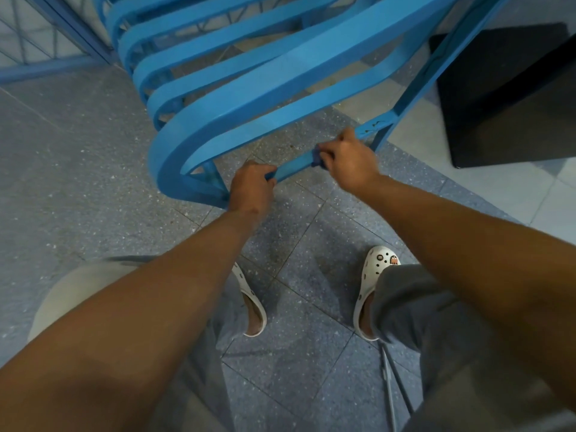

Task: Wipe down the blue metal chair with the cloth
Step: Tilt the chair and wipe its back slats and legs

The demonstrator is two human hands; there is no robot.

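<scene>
Both hands grip the chair's [255, 98] low bar — the left hand [251, 190] bare, the right hand [349, 159] pressing a dark cloth [318, 157] around it.

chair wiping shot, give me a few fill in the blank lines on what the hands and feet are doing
1. The right hand presses a dark blue ____ against the chair bar.
2. The left hand grips the same low ____ of the chair.
3. The clogs on the feet are ____ in colour.
4. The chair stands on a speckled grey tiled ____.

Missing words: cloth; bar; white; floor
</scene>
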